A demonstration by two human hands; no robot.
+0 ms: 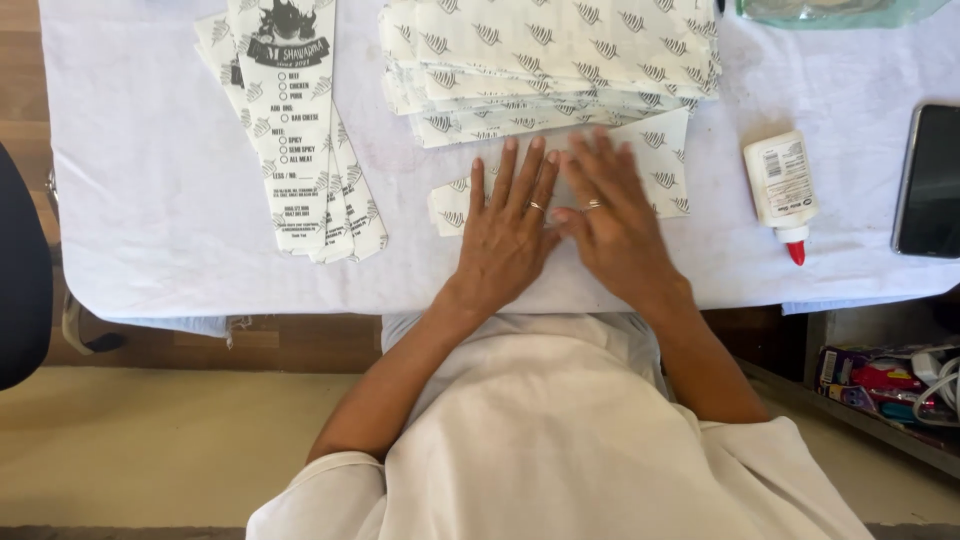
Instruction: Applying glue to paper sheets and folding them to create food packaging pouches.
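A white paper sheet with a dark leaf pattern (664, 160) lies flat on the white table cover (160, 200) near the front edge. My left hand (508, 228) presses flat on it with fingers spread, a ring on one finger. My right hand (612, 212) lies flat beside it, also ringed, the two hands touching at the thumbs. Both palms cover most of the sheet. Neither hand grips anything.
A stack of the same patterned sheets (550, 60) sits just behind my hands. Several finished printed paper sleeves (295, 130) lie at the left. A white glue bottle with a red tip (782, 192) and a dark phone (930, 180) lie at the right.
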